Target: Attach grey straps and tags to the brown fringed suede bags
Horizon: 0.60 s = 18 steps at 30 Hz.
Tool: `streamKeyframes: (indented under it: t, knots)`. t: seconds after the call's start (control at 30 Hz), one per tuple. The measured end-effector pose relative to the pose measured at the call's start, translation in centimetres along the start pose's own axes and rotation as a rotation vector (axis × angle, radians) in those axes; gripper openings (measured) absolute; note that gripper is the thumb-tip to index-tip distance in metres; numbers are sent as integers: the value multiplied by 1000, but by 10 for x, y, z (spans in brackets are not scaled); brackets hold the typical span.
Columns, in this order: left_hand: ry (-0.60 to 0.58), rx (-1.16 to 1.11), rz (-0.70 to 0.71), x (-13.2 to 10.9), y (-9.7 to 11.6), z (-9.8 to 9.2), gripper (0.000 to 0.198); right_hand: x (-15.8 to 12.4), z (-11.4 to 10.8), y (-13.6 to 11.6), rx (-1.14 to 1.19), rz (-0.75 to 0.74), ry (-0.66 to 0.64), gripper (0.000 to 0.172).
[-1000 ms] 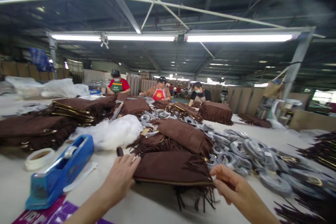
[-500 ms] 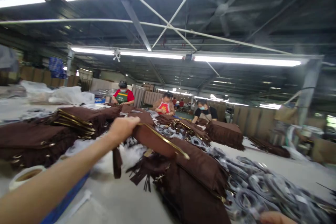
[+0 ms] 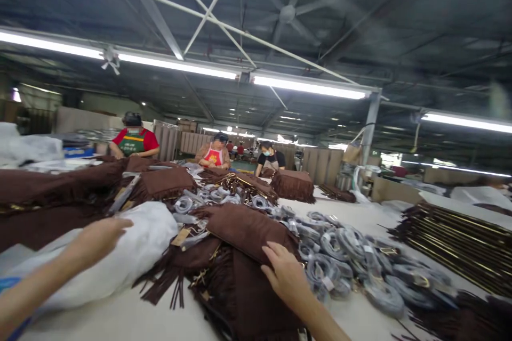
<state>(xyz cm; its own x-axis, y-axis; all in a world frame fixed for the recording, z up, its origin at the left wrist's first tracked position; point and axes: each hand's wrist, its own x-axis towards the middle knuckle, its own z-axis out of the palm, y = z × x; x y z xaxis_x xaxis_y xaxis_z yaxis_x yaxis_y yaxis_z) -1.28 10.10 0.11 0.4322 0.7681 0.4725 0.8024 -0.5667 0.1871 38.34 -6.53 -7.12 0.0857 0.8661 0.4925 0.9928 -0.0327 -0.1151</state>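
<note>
My right hand, fingers spread, lies on the near edge of a dark brown fringed bag. That bag rests on top of more brown fringed bags stacked in front of me. My left hand is over crumpled white plastic wrapping, left of the stack. Its fingers point right, somewhat blurred, with no bag in them. Grey plastic-wrapped coiled straps with gold hardware lie in a heap right of my right hand. A brown tag is beside the bag's left end.
More brown bags are piled across the white table. Flat brown pieces with gold edges are stacked at the right. Three people, one in a green apron, are at the far side. A post rises behind.
The view has turned right. My left hand has let go of the gold-zipped brown bag and drawn back left. My right hand has come from the lower right onto the bag.
</note>
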Motion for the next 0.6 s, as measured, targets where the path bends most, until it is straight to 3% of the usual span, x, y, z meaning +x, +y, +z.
streamKeyframes:
  t: [0.07,0.13,0.23,0.3,0.4,0.47,0.53,0.6]
  knots:
    - [-168,73,-11,-3,23,21,29,17,15,-7,-182,5,-28,45]
    - [-283,30,51,-8,52,45,33,32,21,-10,-295,19,-65,33]
    - [-293,-90,65,-15,90,76,44,46,7,-8,-326,20,-50,25]
    - [-210,-150,50,-17,104,88,58,45,-13,-3,-322,20,-6,20]
    - [1,-200,46,-19,114,88,78,25,-43,5,-301,-38,52,17]
    - [66,-237,86,-23,120,81,80,3,-56,13,-269,-130,75,16]
    - [12,-276,133,-34,128,73,67,-21,-62,26,-253,-200,87,17]
    - [-114,-319,170,-51,139,68,55,-42,-62,38,-276,-228,125,18]
